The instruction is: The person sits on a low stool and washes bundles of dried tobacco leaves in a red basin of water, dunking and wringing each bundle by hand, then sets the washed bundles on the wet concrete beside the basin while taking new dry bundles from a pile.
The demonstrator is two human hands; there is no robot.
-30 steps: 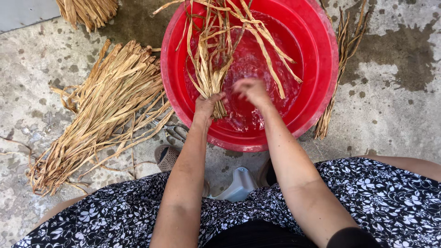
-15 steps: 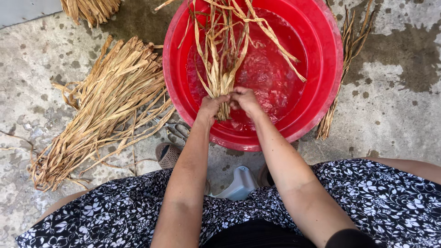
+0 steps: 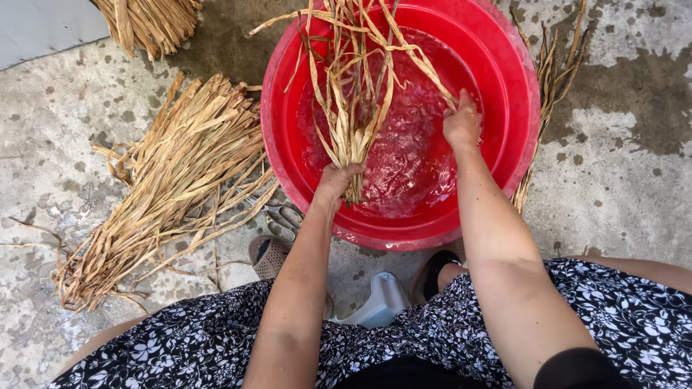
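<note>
- The left hand (image 3: 337, 180) has its fingers curled tight around the lower end of a bunch of dried leaves (image 3: 353, 94), gripping it at the near inner side of the basin, right at the waterline.
- The right hand (image 3: 462, 124) is further out over the water; its fingers point down and away, seemingly closed on one long strip that runs up and leftward to the bunch, though the fingertips are hidden, so I cannot tell how firmly they pinch.
- The bunch fans upward from the left fist, its loose ends spreading over the far rim of the red basin (image 3: 519, 94). The lower part sits in the rippled water (image 3: 411, 155).
- Judging by their look, the strips are light, long and fibrous: stiff and brittle where dry, softer and more slippery where soaked. They would likely snap if bent sharply while dry and slide out of a loose grip when wet.
- The gathered base, where the left fist is, looks the best place to hold; the free tips splay and offer no control.
- On the wet concrete floor (image 3: 634, 187), a large pile of dry leaves (image 3: 173, 180) lies to the left of the basin, another bundle (image 3: 148, 21) at the top left, and a few strands (image 3: 551, 79) along the basin's right side.
- A sandal (image 3: 270, 256) and a pale low stool (image 3: 378, 302) show beneath the flowered dress (image 3: 620, 324).
</note>
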